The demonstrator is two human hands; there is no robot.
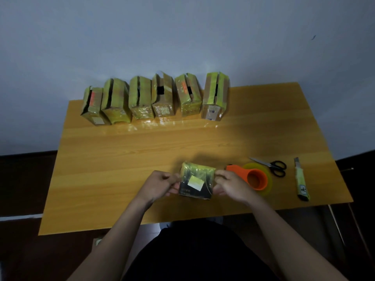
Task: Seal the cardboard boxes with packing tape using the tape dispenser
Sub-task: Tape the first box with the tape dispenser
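The small dark box (196,183) sits at the near edge of the table (121,159), pinched at its sides by the left hand (160,186) and right hand (228,185) — light, stiff, slick with tape, so grip the corners; the tape dispenser (251,176) lies just right

No legible text — labels on the boxes (154,98) and small box (196,182) too blurred.

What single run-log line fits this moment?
both hands: left, right grip small box | dispenser idle | six boxes behind
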